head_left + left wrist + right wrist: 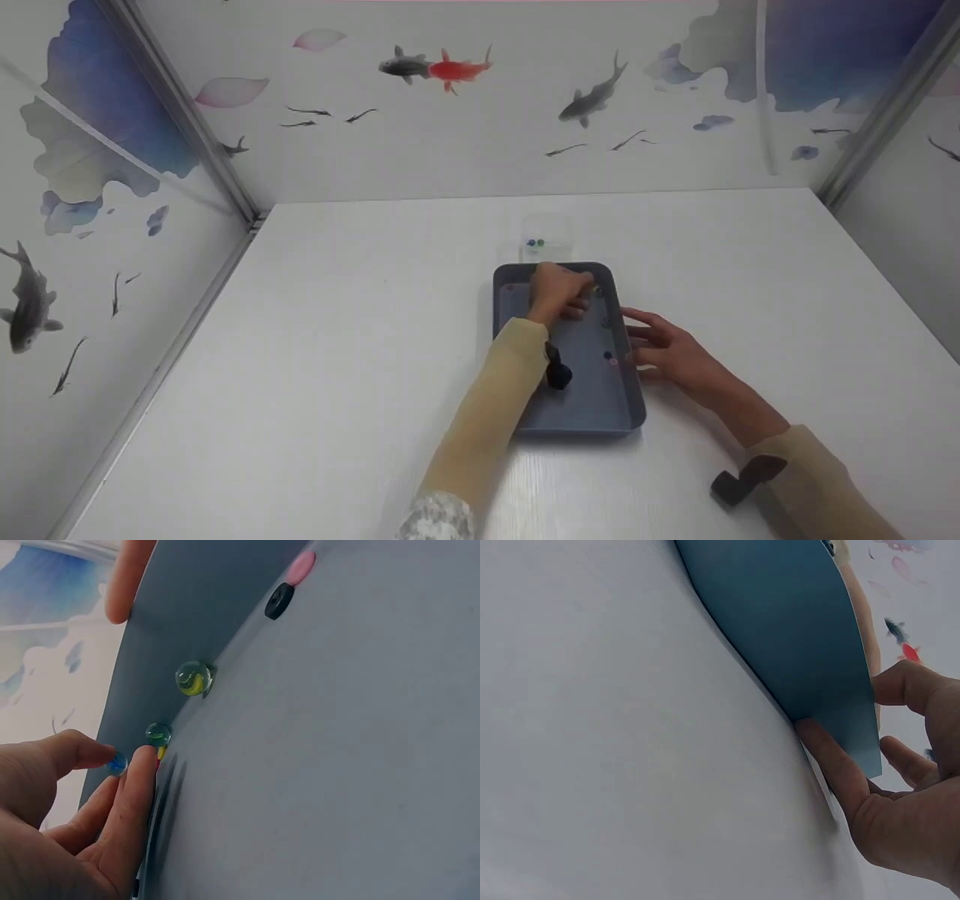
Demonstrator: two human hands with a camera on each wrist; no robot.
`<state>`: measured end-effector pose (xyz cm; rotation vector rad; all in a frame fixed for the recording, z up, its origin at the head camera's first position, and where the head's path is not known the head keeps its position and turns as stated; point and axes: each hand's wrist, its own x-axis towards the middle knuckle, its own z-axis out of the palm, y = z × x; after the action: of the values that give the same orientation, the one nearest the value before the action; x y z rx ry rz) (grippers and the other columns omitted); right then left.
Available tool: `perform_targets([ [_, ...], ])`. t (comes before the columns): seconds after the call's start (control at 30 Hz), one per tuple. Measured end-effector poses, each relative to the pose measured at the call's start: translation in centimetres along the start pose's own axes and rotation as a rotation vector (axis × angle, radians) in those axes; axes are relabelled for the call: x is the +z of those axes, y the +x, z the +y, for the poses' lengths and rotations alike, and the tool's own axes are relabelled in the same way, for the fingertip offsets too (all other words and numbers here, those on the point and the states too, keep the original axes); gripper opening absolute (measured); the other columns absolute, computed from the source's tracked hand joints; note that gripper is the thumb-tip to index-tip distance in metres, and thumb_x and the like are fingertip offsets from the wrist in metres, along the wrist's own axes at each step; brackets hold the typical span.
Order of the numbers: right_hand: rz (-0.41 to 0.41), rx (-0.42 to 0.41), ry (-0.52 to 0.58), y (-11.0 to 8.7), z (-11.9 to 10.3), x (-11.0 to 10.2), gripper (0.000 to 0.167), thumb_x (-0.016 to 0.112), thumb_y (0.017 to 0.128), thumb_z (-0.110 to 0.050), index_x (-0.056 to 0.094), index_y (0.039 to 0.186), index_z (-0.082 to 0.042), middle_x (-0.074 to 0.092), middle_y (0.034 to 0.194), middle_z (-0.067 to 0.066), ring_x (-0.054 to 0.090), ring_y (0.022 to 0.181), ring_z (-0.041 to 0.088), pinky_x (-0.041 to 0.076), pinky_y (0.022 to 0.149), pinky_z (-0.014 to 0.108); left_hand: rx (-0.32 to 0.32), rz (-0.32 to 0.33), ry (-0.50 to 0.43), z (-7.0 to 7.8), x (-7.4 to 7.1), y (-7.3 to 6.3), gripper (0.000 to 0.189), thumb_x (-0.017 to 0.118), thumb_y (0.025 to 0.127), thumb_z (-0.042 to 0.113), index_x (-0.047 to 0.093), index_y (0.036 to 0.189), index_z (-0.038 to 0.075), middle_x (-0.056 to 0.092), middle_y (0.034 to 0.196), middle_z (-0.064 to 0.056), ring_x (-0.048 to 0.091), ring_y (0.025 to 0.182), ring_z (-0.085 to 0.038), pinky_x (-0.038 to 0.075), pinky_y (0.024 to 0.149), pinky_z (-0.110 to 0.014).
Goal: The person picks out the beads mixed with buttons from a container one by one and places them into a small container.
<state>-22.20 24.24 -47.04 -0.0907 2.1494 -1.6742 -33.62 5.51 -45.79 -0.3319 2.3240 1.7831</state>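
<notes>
My left hand (pixel 556 291) is inside the far end of a grey tray (pixel 581 409). In the left wrist view its thumb and a fingertip pinch a small blue marble (pixel 116 763) near the tray wall. Close to those fingers sit a green marble (pixel 158 733) and a clear marble with a yellow swirl (pixel 193 679), along the same wall. A black button-like disc (pixel 280 601) and a pink disc (pixel 301 568) lie together farther along. Outside the tray, my right hand (pixel 679 356) rests its extended fingers against the right wall and rim.
Just beyond the tray's far edge stands a clear container (pixel 559 227) with small blue and green marbles inside. A small reddish piece (pixel 511 288) lies at the tray's far left. White panels (pixel 480 150) with painted fish enclose the white table (pixel 337 337).
</notes>
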Motion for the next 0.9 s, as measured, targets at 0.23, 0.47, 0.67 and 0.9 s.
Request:
perform_targets([
  [0.23, 0.015, -0.006, -0.028, 0.1, 0.1, 0.0, 0.076, 0.071, 0.093, -0.024, 0.030, 0.157, -0.032, 0.032, 0.162, 0.018, 0.038, 0.147, 0.038, 0.051, 0.106, 0.048, 0.017, 0.014, 0.025, 0.5, -0.9, -0.1, 0.017, 0.075, 0.085, 0.018, 0.078, 0.082, 0.001, 0.075, 0.071, -0.012, 0.063, 0.043, -0.014, 0.055, 0.042, -0.028],
  [0.47, 0.019, -0.016, -0.049, 0.2, 0.3, -0.1, 0.075, 0.069, 0.094, -0.025, 0.029, 0.157, -0.031, 0.033, 0.162, 0.018, 0.039, 0.146, 0.038, 0.052, 0.106, 0.048, 0.031, 0.009, 0.059, 1.1, -1.4, -0.4, 0.017, 0.076, 0.086, 0.021, 0.077, 0.086, 0.004, 0.076, 0.076, -0.013, 0.066, 0.046, -0.014, 0.055, 0.043, -0.025],
  [0.67, 0.013, -0.017, -0.044, 0.2, 0.2, -0.1, 0.074, 0.068, 0.095, -0.025, 0.030, 0.157, -0.031, 0.033, 0.162, 0.018, 0.039, 0.147, 0.038, 0.051, 0.106, 0.048, 0.049, -0.004, 0.059, 1.9, -2.1, -0.9, 0.022, 0.074, 0.088, 0.023, 0.077, 0.098, 0.003, 0.078, 0.086, -0.016, 0.067, 0.048, -0.013, 0.056, 0.046, -0.025],
  [0.9, 0.011, -0.013, -0.036, 0.1, 0.1, 0.0, 0.075, 0.068, 0.094, -0.023, 0.029, 0.157, -0.031, 0.033, 0.162, 0.018, 0.039, 0.146, 0.038, 0.052, 0.106, 0.047, 0.084, -0.013, 0.008, 2.5, -3.2, -1.4, 0.020, 0.073, 0.089, 0.021, 0.077, 0.094, 0.002, 0.077, 0.091, -0.019, 0.069, 0.053, -0.015, 0.057, 0.047, -0.026],
])
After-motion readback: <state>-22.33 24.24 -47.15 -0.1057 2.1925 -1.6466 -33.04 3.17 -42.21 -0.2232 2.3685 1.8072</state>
